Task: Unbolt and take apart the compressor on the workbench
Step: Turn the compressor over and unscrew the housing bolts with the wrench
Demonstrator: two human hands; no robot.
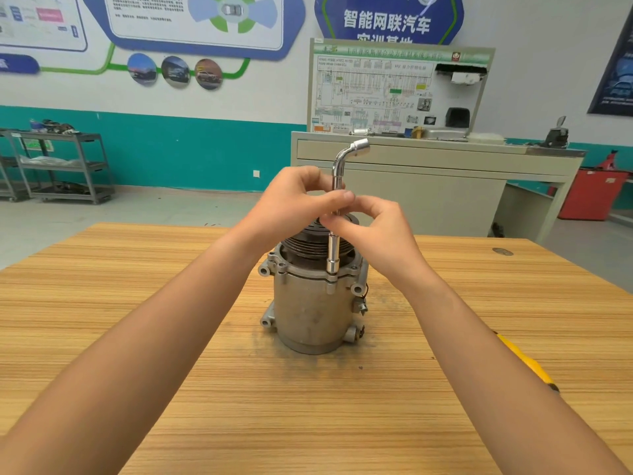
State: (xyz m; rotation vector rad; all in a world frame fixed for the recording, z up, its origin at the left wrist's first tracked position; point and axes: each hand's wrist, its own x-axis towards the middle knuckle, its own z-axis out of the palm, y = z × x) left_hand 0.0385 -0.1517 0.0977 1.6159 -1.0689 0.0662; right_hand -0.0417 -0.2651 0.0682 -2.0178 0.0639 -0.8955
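A grey metal compressor (310,310) stands upright in the middle of the wooden workbench (205,389), its dark ribbed pulley on top. A chrome L-shaped socket wrench (333,248) stands vertically, its lower socket seated on a bolt at the compressor's upper flange. My left hand (294,200) grips the wrench shaft from the left, thumb across the front. Just below it, my right hand (373,228) pinches the same shaft from the right. The wrench's bent upper end points away to the right above both hands.
A yellow-handled tool (527,363) lies on the bench at the right, partly hidden by my right forearm. Behind the bench stand a beige training cabinet (428,173) with a wiring board, a grey shelf cart (61,166) at left and a red bin (592,193) at right.
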